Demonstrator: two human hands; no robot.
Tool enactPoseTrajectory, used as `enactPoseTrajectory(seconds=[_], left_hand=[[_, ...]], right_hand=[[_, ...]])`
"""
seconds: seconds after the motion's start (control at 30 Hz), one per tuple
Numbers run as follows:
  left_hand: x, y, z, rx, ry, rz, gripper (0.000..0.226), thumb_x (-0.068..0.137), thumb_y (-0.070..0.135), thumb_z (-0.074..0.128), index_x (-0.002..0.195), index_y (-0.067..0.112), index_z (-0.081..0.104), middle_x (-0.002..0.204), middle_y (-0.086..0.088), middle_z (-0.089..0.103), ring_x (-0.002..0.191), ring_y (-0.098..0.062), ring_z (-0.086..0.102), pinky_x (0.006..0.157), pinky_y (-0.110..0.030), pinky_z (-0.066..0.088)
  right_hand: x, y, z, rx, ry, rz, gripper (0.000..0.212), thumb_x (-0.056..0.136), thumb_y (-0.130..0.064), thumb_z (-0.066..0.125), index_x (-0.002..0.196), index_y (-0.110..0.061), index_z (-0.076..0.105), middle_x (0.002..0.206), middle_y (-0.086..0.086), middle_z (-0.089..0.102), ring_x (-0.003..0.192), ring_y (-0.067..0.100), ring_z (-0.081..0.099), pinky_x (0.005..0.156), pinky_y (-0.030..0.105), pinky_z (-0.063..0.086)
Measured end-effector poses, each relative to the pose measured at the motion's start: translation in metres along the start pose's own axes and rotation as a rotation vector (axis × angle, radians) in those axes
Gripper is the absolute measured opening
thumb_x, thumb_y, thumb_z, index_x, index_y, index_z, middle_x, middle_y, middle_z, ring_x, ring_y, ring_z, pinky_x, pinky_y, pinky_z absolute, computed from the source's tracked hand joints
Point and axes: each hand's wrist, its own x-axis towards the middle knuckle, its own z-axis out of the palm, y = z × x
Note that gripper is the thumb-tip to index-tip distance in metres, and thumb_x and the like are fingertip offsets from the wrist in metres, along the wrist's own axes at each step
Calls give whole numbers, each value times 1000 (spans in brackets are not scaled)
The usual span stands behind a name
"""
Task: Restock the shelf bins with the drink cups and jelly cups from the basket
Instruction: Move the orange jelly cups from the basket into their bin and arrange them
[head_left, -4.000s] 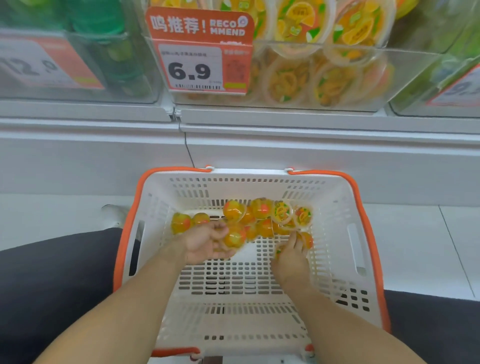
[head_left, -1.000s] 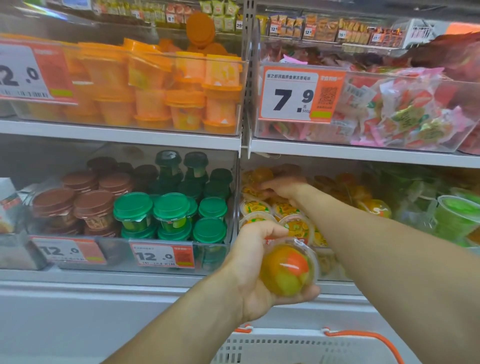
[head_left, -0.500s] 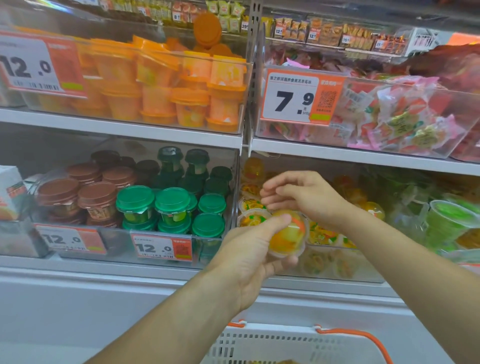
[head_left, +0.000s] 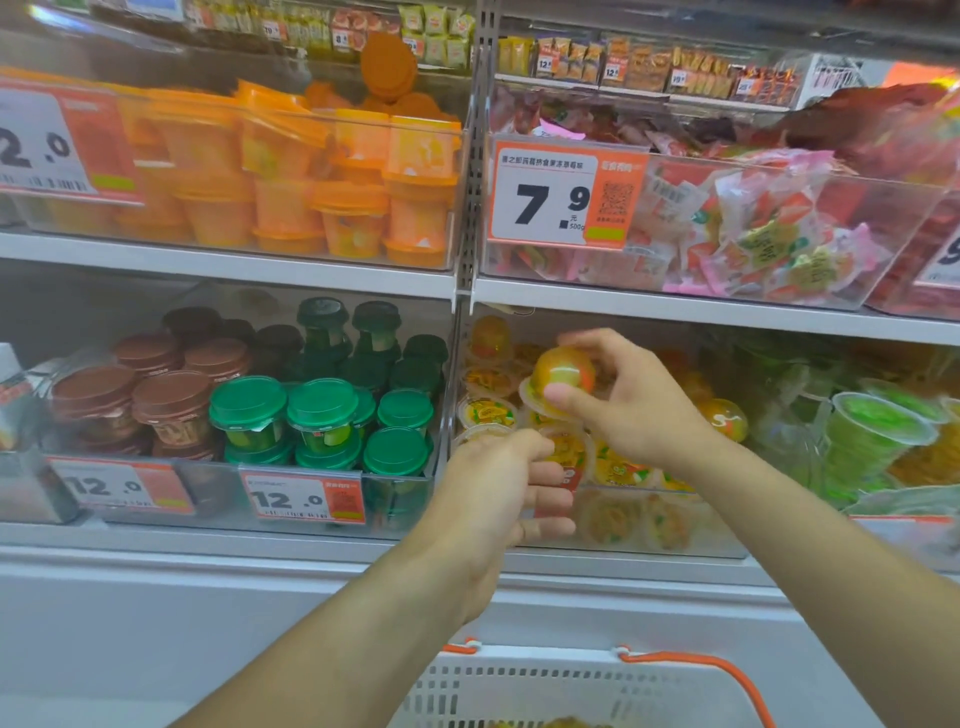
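Note:
My right hand (head_left: 639, 410) pinches an orange-and-yellow jelly cup (head_left: 563, 375) by its dome, just above the front of the clear bin (head_left: 691, 545) of matching jelly cups (head_left: 618, 470) on the lower shelf. Just below and to the left, my left hand (head_left: 498, 499) hangs in front of the bin's left corner, its fingers loosely curled and holding nothing. The white basket (head_left: 519, 691) with the orange handle (head_left: 727, 675) shows only its far rim at the bottom edge, with a few jelly cups barely visible inside.
Left of the jelly bin stands a bin of green-lidded drink cups (head_left: 322, 410) and brown-lidded ones (head_left: 171, 400). Green cups (head_left: 872, 436) fill the bin to the right. The shelf above carries orange cups (head_left: 353, 208) and bagged sweets (head_left: 753, 234).
The jelly cup has passed from my left hand to my right hand, which lifted it toward the bin. My left hand let go and dropped slightly, empty.

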Motion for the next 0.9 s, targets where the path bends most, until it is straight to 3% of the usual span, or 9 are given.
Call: enactPoseTrajectory(seconds=[0.1, 0.2, 0.3, 0.4, 0.5, 0.6, 0.7, 0.8, 0.9], left_hand=[[1, -4, -3, 57, 5, -34, 18, 97, 16, 54, 106, 4, 64, 96, -14, 67, 81, -25, 66, 64, -34, 58], [3, -8, -4, 87, 14, -67, 19, 96, 13, 55, 106, 0, 65, 88, -14, 66, 74, -24, 64, 59, -32, 57], [5, -13, -5, 121, 11, -78, 20, 94, 8, 56, 105, -6, 64, 83, -17, 64, 68, -25, 62, 59, -33, 57], [8, -20, -9, 207, -14, -83, 20, 93, 7, 56, 101, -9, 66, 79, -16, 62, 65, -23, 60, 58, -32, 56], [10, -29, -10, 268, -22, -119, 15, 93, 8, 56, 94, -3, 66, 77, -13, 60, 65, -23, 59, 57, -30, 55], [11, -34, -13, 311, -14, -131, 13, 93, 10, 56, 90, 1, 66, 77, -12, 61, 63, -21, 60, 60, -30, 57], [13, -37, -16, 342, -14, -122, 15, 94, 11, 56, 91, 0, 67, 76, -12, 62, 63, -21, 61, 62, -30, 58], [14, -41, -11, 376, -45, -122, 14, 94, 11, 55, 88, 3, 65, 76, -11, 63, 63, -22, 60, 62, -31, 56], [19, -54, -4, 574, -115, -114, 15, 94, 18, 53, 89, 8, 63, 82, -8, 67, 66, -21, 62, 64, -33, 55]], right_hand=[[40, 9, 15, 37, -43, 164, 57, 76, -22, 86, 126, -13, 62, 116, 2, 69, 107, 17, 66, 100, 39, 52], [65, 13, 35, -19, -89, 315, 63, 71, -26, 90, 128, -19, 64, 123, 0, 66, 114, 19, 63, 101, 35, 51], [76, 10, 46, -330, -110, 374, 63, 75, -46, 84, 127, -15, 64, 122, 2, 66, 111, 22, 64, 89, 26, 50], [79, 9, 53, -448, -42, 378, 51, 80, -55, 76, 107, -12, 69, 100, 4, 70, 91, 20, 67, 74, 26, 48], [84, 18, 56, -272, -46, 411, 38, 81, -47, 79, 95, -14, 66, 90, 4, 76, 83, 18, 73, 79, 31, 58], [84, 25, 53, 115, -46, 485, 23, 84, -19, 80, 98, -12, 65, 100, 8, 74, 88, 24, 75, 88, 40, 59], [70, 24, 41, 248, 46, 423, 17, 87, 3, 68, 87, -14, 68, 93, 15, 75, 83, 28, 75, 84, 45, 61], [39, 9, 20, 22, 145, 186, 21, 87, -4, 63, 81, -23, 67, 77, 2, 75, 69, 11, 73, 70, 28, 60], [-8, -11, 12, -21, 269, 6, 15, 87, -11, 64, 85, -25, 68, 77, -11, 71, 68, 1, 66, 63, 12, 51]])
